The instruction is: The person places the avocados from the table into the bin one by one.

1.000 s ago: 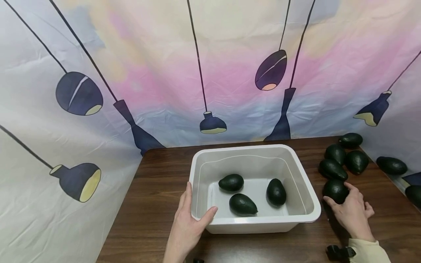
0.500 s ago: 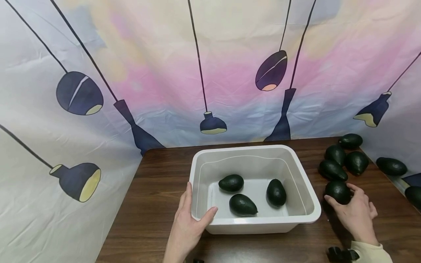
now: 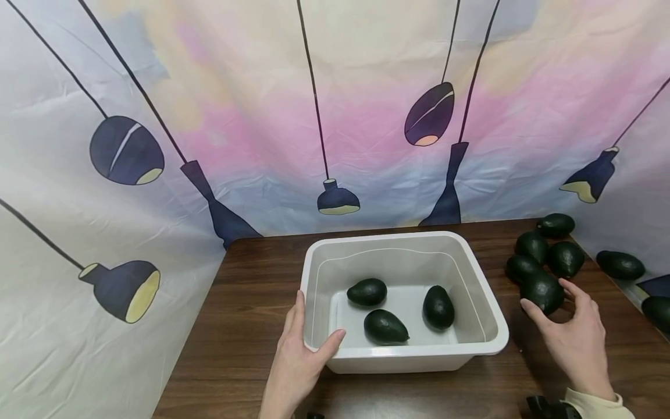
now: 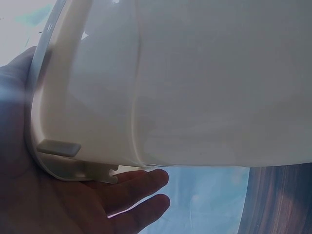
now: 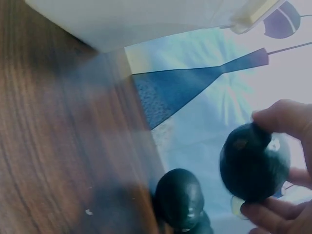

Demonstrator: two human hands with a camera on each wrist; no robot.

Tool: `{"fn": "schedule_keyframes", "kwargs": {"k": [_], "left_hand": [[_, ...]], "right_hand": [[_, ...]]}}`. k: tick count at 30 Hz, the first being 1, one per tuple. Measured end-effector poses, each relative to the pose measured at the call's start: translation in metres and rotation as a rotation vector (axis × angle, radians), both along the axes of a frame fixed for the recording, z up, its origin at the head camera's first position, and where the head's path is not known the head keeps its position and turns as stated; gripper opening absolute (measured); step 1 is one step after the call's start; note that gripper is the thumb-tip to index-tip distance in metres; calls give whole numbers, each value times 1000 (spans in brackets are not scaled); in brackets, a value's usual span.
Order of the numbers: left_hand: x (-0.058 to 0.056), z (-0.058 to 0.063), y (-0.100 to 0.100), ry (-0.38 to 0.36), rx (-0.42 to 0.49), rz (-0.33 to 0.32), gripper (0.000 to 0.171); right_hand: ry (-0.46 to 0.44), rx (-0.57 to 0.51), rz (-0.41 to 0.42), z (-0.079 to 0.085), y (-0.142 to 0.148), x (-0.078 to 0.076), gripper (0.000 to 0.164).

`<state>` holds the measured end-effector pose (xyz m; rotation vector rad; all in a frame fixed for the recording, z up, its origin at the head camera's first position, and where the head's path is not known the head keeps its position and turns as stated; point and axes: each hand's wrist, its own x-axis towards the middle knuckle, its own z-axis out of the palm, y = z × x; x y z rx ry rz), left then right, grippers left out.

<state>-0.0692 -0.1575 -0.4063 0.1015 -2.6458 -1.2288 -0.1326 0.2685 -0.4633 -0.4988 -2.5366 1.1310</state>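
My right hand pinches a dark green avocado between thumb and fingertips. The right wrist view shows this avocado held up, with another avocado below it on the table. In the head view, the held one overlaps a neighbouring avocado in the pile. My left hand rests at the front left corner of a white plastic tub, thumb at the front rim and fingers along the left side. From the left wrist, those fingers look extended under the rim. Three avocados lie apart inside the tub.
Several avocados are clustered at the back right of the brown wooden table. Two more lie along the far right side by the hanging cloth. A lamp-patterned cloth hangs behind and beside the table.
My right hand has shifted right with the avocado, which has moved slightly right and up in view and now overlaps its neighbour. The left hand and tub have hardly moved.
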Motion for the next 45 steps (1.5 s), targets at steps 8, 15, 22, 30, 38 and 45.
{"fn": "schedule_keyframes", "kwargs": {"k": [8, 15, 22, 30, 38, 45], "left_hand": [[0, 0, 0, -11, -8, 2, 102], [0, 0, 0, -16, -26, 5, 103], [-1, 1, 0, -16, -29, 4, 103], [1, 1, 0, -29, -28, 8, 103], [0, 1, 0, -21, -26, 7, 103], [1, 2, 1, -21, -12, 4, 102]], "right_hand": [[143, -42, -86, 19, -9, 6, 84], [332, -29, -93, 31, -15, 12, 83], [463, -4, -38, 40, -17, 17, 87], [509, 15, 1, 46, -22, 20, 89], [589, -1, 101, 55, -28, 23, 91], [647, -13, 176, 58, -33, 26, 87]]}}
